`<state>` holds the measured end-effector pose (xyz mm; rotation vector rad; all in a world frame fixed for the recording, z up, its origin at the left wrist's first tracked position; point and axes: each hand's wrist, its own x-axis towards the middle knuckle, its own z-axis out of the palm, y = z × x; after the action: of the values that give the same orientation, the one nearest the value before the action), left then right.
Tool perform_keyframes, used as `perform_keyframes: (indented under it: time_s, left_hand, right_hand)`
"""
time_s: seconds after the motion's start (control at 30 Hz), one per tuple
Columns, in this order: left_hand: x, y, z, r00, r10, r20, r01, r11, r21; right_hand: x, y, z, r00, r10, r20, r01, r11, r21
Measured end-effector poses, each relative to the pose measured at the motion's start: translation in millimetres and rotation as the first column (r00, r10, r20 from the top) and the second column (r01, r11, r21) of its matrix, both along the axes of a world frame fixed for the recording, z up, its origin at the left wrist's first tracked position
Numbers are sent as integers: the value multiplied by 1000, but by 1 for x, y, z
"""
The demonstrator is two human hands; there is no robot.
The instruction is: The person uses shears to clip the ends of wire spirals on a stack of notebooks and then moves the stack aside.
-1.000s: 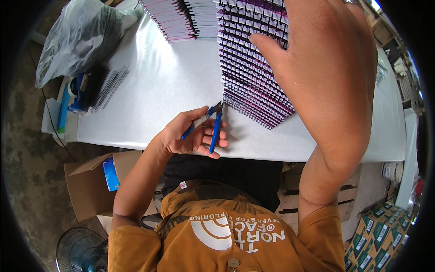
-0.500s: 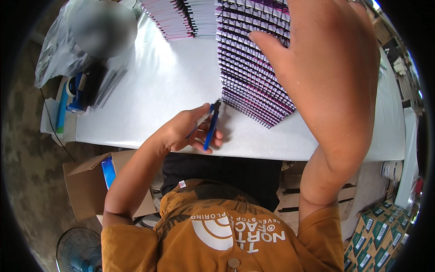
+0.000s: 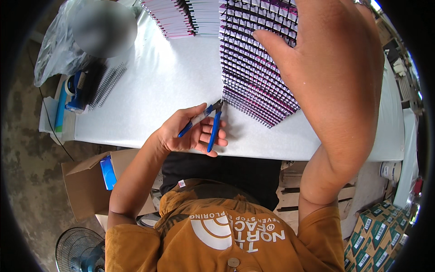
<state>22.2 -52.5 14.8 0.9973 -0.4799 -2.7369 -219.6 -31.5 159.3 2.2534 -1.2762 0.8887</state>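
In my left hand (image 3: 188, 129) is a pair of blue-handled wire cutters (image 3: 214, 124), its handles spread apart and my thumb along one of them. The cutter tips touch or nearly touch the lower left corner of a tall stack of spiral notebooks (image 3: 253, 75), at a coil end. Black wire coils and purple-and-white edges face me in close rows. My right hand (image 3: 333, 68) lies large over the right side of the stack, thumb stretched across the coils; its other fingers are hidden, and it appears to hold the stack steady.
More bound notebooks (image 3: 176, 20) stand at the far side of the white table (image 3: 149, 104). Loose wire coils (image 3: 107, 86), a blue tape dispenser (image 3: 77, 93) and a clear plastic bag (image 3: 54, 59) lie left. An open cardboard box (image 3: 86, 188) and a fan (image 3: 79, 251) stand below.
The cutter handles have spread wider apart in my left hand, and its fingers have loosened. My right hand and the notebook stack have shifted slightly to the right in view.
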Motion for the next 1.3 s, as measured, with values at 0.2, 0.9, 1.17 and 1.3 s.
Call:
perform_keyframes:
  time_s: [0.2, 0.9, 1.17, 1.3]
  left_hand:
    - [-2, -5, 2, 936, -78, 344, 188, 936, -297]
    - [-45, 50, 12, 835, 458, 305, 11, 540, -842]
    - [-109, -5, -12, 834, 543, -102, -412, 488, -770]
    - [-83, -57, -20, 914, 350, -206, -395, 644, -656]
  right_hand:
    - [3, 4, 1, 1000, 8, 4, -8, 1000, 3]
    - [-137, -108, -74, 180, -377, 908, -738, 559, 378]
    - [-70, -44, -152, -177, -625, 760, -761, 577, 298]
    - [4, -1, -170, -433, -660, 614, -668, 692, 274]
